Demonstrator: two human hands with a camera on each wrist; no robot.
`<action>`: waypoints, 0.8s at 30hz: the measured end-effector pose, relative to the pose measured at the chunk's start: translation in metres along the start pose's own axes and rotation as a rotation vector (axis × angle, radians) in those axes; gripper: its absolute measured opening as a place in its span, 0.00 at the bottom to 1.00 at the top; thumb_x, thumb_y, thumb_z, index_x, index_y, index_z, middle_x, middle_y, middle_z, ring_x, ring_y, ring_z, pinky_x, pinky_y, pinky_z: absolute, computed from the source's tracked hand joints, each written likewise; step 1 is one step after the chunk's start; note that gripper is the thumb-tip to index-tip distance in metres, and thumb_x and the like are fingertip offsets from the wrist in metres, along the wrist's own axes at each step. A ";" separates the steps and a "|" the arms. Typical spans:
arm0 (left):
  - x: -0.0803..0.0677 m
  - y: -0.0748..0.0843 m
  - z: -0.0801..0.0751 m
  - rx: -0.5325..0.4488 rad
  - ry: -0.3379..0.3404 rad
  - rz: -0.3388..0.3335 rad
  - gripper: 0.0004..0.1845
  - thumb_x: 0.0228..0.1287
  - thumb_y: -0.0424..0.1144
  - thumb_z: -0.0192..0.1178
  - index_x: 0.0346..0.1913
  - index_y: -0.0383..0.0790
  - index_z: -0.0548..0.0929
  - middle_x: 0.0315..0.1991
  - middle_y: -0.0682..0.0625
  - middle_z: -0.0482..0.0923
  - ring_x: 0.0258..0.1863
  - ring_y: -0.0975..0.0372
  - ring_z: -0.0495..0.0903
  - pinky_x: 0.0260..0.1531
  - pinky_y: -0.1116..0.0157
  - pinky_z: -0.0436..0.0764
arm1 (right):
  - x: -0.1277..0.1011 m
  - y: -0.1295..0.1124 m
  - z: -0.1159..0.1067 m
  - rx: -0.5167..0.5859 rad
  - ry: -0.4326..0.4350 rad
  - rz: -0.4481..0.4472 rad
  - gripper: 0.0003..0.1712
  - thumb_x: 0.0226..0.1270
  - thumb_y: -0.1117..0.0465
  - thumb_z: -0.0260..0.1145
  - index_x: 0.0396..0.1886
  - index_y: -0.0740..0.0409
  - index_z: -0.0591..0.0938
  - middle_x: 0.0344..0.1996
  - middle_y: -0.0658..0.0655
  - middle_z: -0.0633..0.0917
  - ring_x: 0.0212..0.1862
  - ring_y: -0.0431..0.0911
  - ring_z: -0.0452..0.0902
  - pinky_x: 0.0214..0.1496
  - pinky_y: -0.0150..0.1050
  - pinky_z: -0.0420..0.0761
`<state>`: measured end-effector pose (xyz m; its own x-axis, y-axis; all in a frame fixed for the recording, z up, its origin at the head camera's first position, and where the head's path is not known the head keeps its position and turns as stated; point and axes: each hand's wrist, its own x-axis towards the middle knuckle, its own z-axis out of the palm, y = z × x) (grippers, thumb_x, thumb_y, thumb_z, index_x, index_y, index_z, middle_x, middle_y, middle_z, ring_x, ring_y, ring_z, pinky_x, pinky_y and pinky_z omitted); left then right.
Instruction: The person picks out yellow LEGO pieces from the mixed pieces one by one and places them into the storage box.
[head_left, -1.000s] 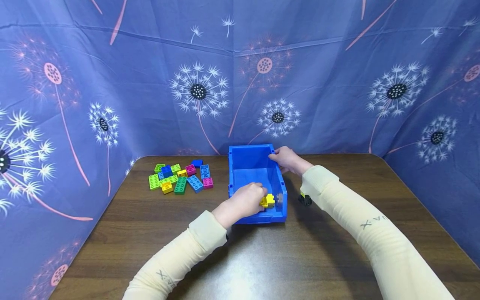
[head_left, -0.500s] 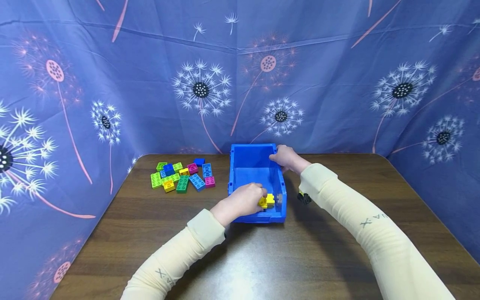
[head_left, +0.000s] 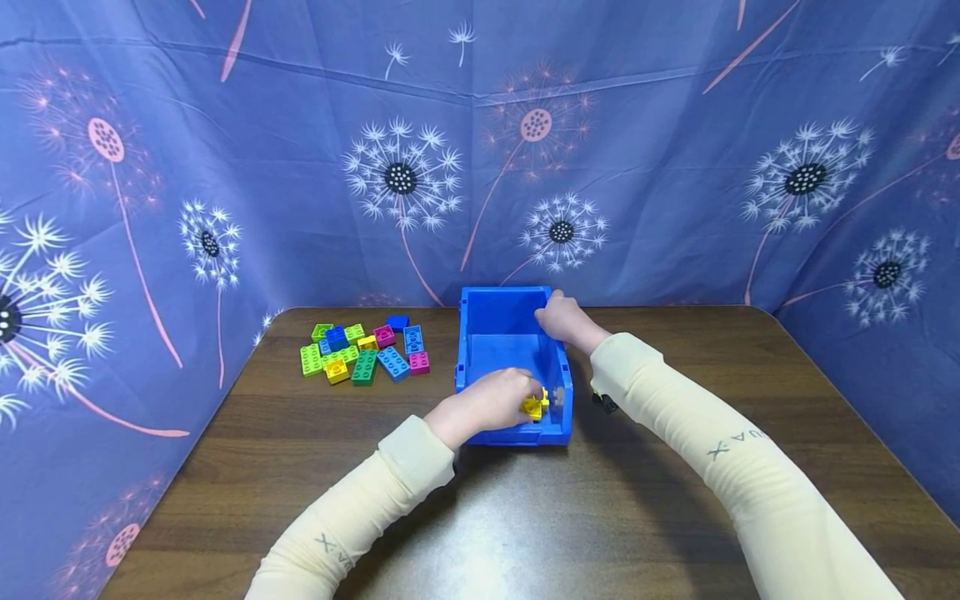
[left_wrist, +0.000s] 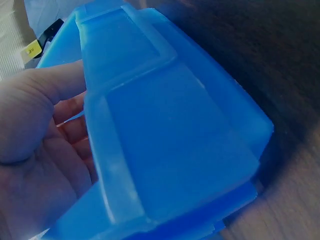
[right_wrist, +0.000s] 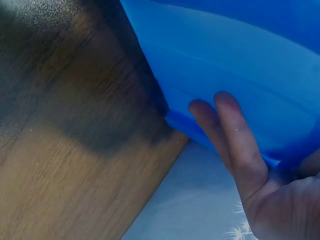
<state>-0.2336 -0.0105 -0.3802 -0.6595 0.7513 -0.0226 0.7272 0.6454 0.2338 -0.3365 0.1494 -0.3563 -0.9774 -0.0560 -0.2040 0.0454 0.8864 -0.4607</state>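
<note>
- Yellow brick (head_left: 534, 406) sits low in the blue bin (head_left: 495, 321), middle of the frame, pinched by the left hand (head_left: 491, 400).
- Right hand (head_left: 561, 317) grips the bin's far right rim, farther from the brick.

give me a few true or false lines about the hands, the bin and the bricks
1. The left hand holds a yellow brick inside the blue bin. True.
2. The right hand lies flat on the table. False: it grips the bin's far right rim.
3. The pile of bricks lies left of the bin. True.
4. The bin is red. False: it is blue.
</note>
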 end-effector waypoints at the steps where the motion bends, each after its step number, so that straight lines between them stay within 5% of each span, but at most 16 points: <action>1: 0.000 0.000 0.000 -0.003 -0.003 0.003 0.21 0.56 0.43 0.68 0.53 0.43 0.82 0.48 0.51 0.81 0.49 0.62 0.80 0.51 0.68 0.78 | 0.000 0.000 0.001 0.008 0.000 0.006 0.30 0.73 0.55 0.45 0.61 0.77 0.55 0.42 0.73 0.75 0.22 0.51 0.78 0.20 0.39 0.80; 7: 0.004 0.000 0.004 0.026 0.010 0.020 0.19 0.55 0.42 0.68 0.51 0.43 0.83 0.47 0.50 0.82 0.47 0.62 0.81 0.50 0.68 0.78 | -0.004 -0.002 0.002 0.048 -0.008 0.009 0.34 0.73 0.55 0.44 0.66 0.76 0.49 0.47 0.74 0.74 0.30 0.53 0.80 0.37 0.49 0.84; 16: 0.010 0.002 0.005 0.054 0.049 -0.004 0.18 0.54 0.42 0.69 0.49 0.43 0.83 0.44 0.50 0.81 0.44 0.61 0.81 0.49 0.67 0.79 | -0.005 -0.001 0.002 0.056 -0.007 -0.003 0.35 0.73 0.55 0.43 0.67 0.76 0.48 0.48 0.75 0.73 0.31 0.54 0.80 0.36 0.48 0.84; 24: 0.011 0.003 0.006 0.013 0.022 0.047 0.19 0.54 0.41 0.69 0.51 0.42 0.83 0.46 0.50 0.82 0.45 0.62 0.81 0.49 0.69 0.79 | -0.005 0.000 0.001 0.058 -0.002 0.009 0.34 0.73 0.55 0.43 0.66 0.76 0.49 0.46 0.73 0.74 0.30 0.53 0.80 0.37 0.48 0.84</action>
<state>-0.2376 0.0011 -0.3856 -0.6282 0.7780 0.0096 0.7599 0.6110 0.2218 -0.3312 0.1490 -0.3564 -0.9765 -0.0494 -0.2099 0.0658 0.8588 -0.5081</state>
